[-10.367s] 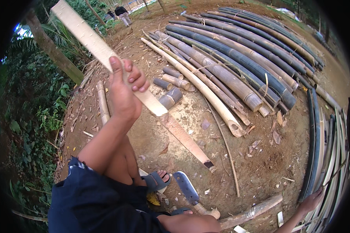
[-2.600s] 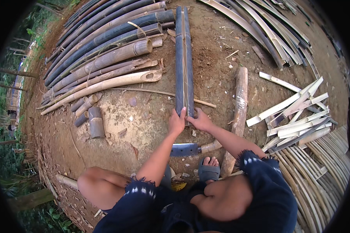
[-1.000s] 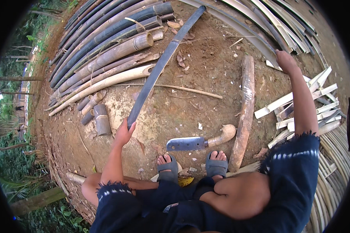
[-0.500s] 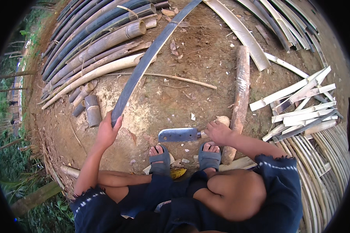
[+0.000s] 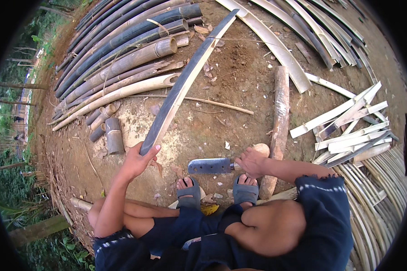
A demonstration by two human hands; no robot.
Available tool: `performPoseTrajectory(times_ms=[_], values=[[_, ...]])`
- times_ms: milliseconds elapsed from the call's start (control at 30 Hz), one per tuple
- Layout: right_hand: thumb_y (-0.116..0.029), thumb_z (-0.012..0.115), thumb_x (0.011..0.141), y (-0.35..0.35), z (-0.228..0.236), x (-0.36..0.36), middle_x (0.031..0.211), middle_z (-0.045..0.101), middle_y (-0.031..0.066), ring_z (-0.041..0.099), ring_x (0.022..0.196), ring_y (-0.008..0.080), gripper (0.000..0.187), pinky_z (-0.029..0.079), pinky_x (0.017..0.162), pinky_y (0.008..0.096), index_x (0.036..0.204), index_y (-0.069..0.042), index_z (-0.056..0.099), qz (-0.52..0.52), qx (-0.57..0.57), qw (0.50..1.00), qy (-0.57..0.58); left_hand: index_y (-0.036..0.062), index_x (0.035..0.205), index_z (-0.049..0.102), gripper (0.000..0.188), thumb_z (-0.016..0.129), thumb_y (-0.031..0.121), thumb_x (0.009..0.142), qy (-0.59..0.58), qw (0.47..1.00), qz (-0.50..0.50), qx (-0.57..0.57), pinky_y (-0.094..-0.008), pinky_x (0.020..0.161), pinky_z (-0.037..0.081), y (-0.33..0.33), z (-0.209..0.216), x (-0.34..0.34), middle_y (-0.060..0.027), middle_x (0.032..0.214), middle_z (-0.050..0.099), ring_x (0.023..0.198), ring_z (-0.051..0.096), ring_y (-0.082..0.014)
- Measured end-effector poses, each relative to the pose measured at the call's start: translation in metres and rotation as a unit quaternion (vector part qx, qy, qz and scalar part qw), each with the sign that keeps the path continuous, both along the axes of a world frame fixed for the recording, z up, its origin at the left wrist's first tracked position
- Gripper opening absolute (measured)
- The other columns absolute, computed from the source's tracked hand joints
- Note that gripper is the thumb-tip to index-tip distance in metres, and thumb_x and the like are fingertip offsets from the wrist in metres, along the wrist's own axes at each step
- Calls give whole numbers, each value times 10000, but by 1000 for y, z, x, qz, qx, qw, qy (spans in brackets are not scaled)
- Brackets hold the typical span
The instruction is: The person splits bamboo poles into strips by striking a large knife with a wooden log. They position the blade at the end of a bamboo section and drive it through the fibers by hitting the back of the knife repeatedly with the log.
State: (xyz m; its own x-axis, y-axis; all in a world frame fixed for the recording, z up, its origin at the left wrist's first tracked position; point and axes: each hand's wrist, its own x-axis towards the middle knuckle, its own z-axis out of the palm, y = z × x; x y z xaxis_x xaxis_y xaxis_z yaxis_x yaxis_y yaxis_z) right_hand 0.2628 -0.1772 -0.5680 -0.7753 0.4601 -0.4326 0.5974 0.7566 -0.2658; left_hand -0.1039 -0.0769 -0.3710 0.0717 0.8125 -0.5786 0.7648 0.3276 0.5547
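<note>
My left hand (image 5: 139, 161) is closed around the near end of a long split bamboo strip (image 5: 180, 86). Dark skin shows on the strip's left and a pale cut side on its right; it slants away to the upper right. In my right hand (image 5: 252, 161) is a broad-bladed machete (image 5: 209, 165), its blade pointing left above my sandalled feet. The machete's wooden handle runs through my fingers and ends in a pale round knob (image 5: 261, 149). Beside that knob lies a debarked log (image 5: 280, 117), apart from the strip.
Bamboo poles (image 5: 135, 56) are piled at the far left, with short bamboo pieces (image 5: 115, 135) before them. A split half-pole (image 5: 276, 47) lies beyond the log. White split pieces (image 5: 348, 135) and rows of slats (image 5: 375, 194) lie at right. Shavings (image 5: 138, 115) cover some ground.
The bamboo strip has rolled to show more of its pale side, and its far end has come down into view. My left hand has shifted slightly right and nearer. The machete stays in my right hand.
</note>
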Motion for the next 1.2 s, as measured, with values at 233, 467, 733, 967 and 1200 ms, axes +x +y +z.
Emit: performPoseTrajectory(times_ms=[233, 467, 733, 967, 1200], values=[[-293, 760, 785, 30, 101, -11, 832, 687, 73, 698, 821, 238, 397, 505, 594, 396, 1098, -81, 641, -1, -76, 995, -61, -67, 1212, 553, 675, 701, 504, 882, 231, 959, -118, 112, -459, 808, 543, -8, 17, 20, -249, 940, 710, 853, 709, -371], [-261, 767, 806, 110, 134, 15, 833, 697, 32, 704, 783, 205, 268, 500, 522, 387, 1037, -151, 687, 82, 102, 980, -147, -60, 1218, 541, 618, 693, 435, 880, 254, 950, -109, 147, -520, 815, 527, -10, 43, 40, -299, 896, 698, 903, 682, -470], [-126, 645, 901, 282, 208, 186, 1119, 738, 125, 736, 972, 294, 227, 591, 805, 422, 1108, -88, 729, -462, 329, 795, -215, -69, 1219, 519, 601, 688, 394, 875, 262, 951, -121, 112, -514, 791, 537, -7, 47, 43, -303, 854, 693, 873, 691, -462], [-508, 641, 810, 248, 198, 256, 1092, 708, 276, 688, 1039, 401, 663, 522, 923, 458, 1108, 82, 686, -773, 305, 547, 96, -69, 1297, 494, 661, 683, 418, 893, 223, 964, -116, 82, -493, 761, 543, -11, 16, 22, -312, 913, 687, 835, 697, -448], [-304, 703, 826, 126, 116, 161, 880, 713, 229, 713, 808, 332, 371, 551, 771, 464, 997, 23, 680, -755, 198, 572, 252, 23, 1339, 476, 555, 528, 449, 987, -311, 905, 136, -256, -327, 398, 513, -29, 3, 23, -185, 926, 686, 668, 693, -293]])
